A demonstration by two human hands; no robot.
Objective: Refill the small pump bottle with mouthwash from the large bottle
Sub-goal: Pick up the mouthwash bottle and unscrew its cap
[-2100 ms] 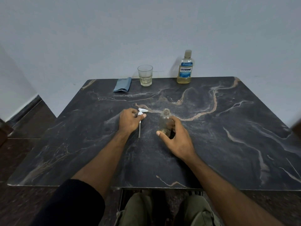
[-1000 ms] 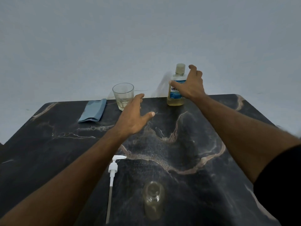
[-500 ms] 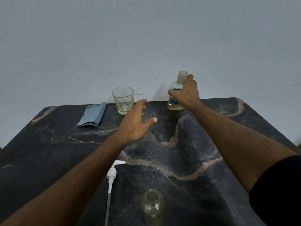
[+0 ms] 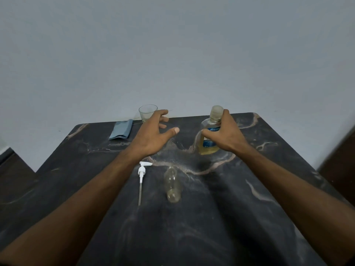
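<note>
A plain grey wall backs the dark marble table. At 1 o'clock the right hand grips the mouthwash bottle; the left hand hovers spread wide. The small bottle stands centre, its pump lying at its 9 o'clock.

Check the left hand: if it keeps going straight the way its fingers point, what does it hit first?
Likely the drinking glass. The left hand is open, fingers aimed at the table's far edge, fingertips overlapping the glass's right side in the image. Depth is unclear, so it might slip just past and reach the wall.
</note>
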